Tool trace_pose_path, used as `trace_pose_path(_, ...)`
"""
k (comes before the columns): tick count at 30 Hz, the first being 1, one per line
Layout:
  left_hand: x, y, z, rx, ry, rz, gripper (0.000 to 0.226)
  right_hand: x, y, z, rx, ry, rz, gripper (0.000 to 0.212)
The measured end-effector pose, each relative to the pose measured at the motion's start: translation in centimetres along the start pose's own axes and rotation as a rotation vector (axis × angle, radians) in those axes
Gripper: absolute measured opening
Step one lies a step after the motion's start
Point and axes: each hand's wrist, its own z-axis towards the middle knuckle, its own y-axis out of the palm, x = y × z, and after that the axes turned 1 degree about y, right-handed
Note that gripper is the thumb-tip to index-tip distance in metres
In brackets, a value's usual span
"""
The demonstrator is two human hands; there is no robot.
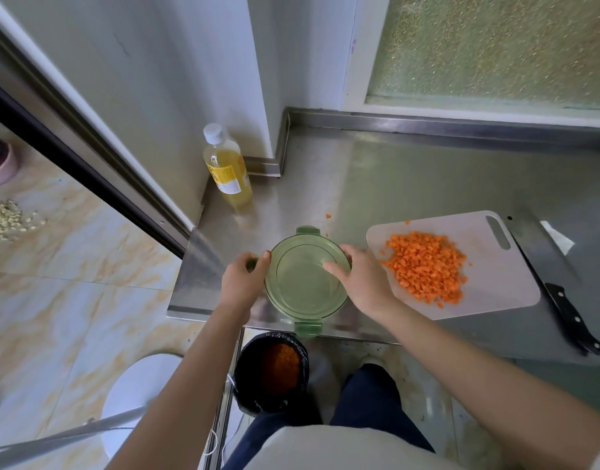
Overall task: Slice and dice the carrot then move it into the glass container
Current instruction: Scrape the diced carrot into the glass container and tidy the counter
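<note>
Diced carrot (427, 266) — small orange cubes heaped on white cutting board (495, 293), few strays on worktop (393, 171). Round green-tinted glass container (302, 286) w/ clip tabs — upright, just left of board, at worktop's front edge.

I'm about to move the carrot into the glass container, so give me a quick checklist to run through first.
1. Carrot diced: ok. The diced carrot lies piled on the cutting board.
2. Knife set aside: ok. The knife lies on the counter right of the board, untouched.
3. Container open: not ok. The lid looks to be on the glass container; the left hand pinches a side clip, and the right hand holds the rim.
4. Container well onto the counter: not ok. Its near clip reaches the front edge.
5. Stray pieces: not ok. A stray bit lies behind the container.
</note>
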Motion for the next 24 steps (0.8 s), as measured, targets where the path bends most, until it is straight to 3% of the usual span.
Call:
trace_pose_path(4, 1.3, 0.1, -0.5, -0.004, 0.013, -0.009, 0.03, -0.3, 0.1, -0.2, -0.089, -0.019, -0.017, 0.063)
trace_pose_path(8, 2.5, 0.2, -1.0, -0.013, 0.097, 0.024, 0.031, -0.6, -0.5, -0.2, -0.057, -0.021, -0.023, 0.066)
trace_pose_path(13, 4.1, 0.9, -0.7, 0.12, 0.257, 0.04, 0.017, -1.1, -2.8, 1.9, 0.083, 0.01, 0.304, 0.033)
trace_pose_path(16, 4.7, 2.2, -0.9, 0.164, 0.381, 0.306, 0.034, -0.1, -4.5, 4.6, 0.234, 0.108, 0.5, 0.027)
trace_pose_path(19, 4.0, 3.6, -1.0, 0.066, 0.56, 0.663, 0.044, 1.8, -5.9, 7.8, 0.354, 0.257, 0.528, 0.033)
trace_pose_path(24, 2.8, 5.8, -0.4, -0.133, 0.601, 1.019, 0.047, 4.1, -6.8, 11.7, 0.286, 0.507, 0.657, 0.036)
